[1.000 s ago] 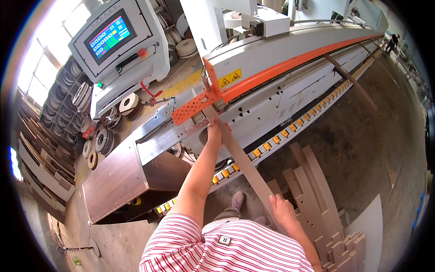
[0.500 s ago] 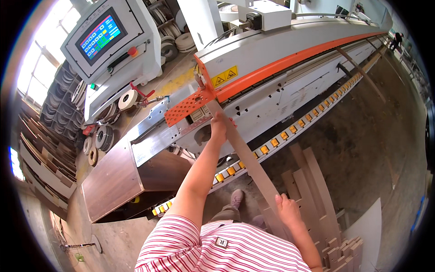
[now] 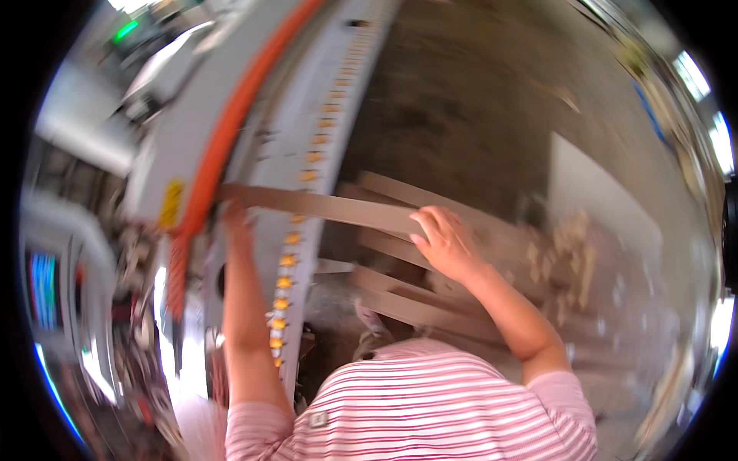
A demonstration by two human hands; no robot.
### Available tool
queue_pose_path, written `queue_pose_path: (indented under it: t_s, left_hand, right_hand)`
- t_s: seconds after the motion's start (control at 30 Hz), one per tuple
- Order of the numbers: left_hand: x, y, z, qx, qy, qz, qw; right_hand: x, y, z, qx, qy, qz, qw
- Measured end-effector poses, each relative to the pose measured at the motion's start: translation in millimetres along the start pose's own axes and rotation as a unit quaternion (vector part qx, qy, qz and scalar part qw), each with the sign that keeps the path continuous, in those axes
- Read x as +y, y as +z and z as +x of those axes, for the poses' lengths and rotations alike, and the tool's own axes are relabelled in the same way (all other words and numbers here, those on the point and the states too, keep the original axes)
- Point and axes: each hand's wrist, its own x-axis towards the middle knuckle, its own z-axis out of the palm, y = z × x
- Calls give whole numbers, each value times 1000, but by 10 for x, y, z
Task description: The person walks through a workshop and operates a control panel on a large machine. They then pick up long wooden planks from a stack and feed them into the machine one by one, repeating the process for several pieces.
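Note:
A long, narrow brown board strip (image 3: 327, 206) spans from the edge of the machine across its row of yellow rollers (image 3: 287, 261). My left hand (image 3: 237, 215) is at the strip's left end, beside the orange guard rail; its fingers are closed at the board's edge, though smeared by motion. At the other end, my right hand (image 3: 444, 240) has its curved fingers over the strip, gripping it from above. Part of the strip's right end is hidden under that hand.
The machine's long grey body with an orange rail (image 3: 223, 131) runs along my left. Beneath and right of the strip lie stacked brown boards (image 3: 415, 300). A pale sheet (image 3: 596, 188) and small blocks (image 3: 565, 257) lie farther right. A control screen (image 3: 44, 288) is far left.
My view has swung to the right, so the machine now appears farther left and the stacked boards more central. The strip now lies nearly level across the picture, both hands still on it.

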Motion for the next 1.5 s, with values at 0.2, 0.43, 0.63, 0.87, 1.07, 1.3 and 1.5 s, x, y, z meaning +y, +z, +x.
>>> queue_pose_path:
  t_s: [0.2,0.43,0.63,0.87,1.07,1.3,1.5]
  left_hand:
    - [146,340,-1533,-51,210,165,962]
    - [-95,966,-2552,-227,110,199,947]
    - [-243,1492,-3074,-444,-70,192,872]
    - [-224,1927,-3785,-541,-275,102,788]
    - [-124,1295,-3261,-301,-171,137,928]
    - [512,-63,-2064,66,-2,-37,997]
    - [220,-807,-1491,131,-2,-225,966]
  right_hand:
    - [813,-1203,-2340,-25,355,-122,926]
    - [569,-1209,-4099,-236,385,-294,842]
    - [400,-1009,-3706,-242,269,-219,906]
    - [-206,-270,-2067,-148,100,7,984]
    - [-62,-163,-1939,-167,118,54,977]
    - [339,-399,-2562,-269,215,-49,938]
    - [-80,-208,-1876,-241,82,-29,967]
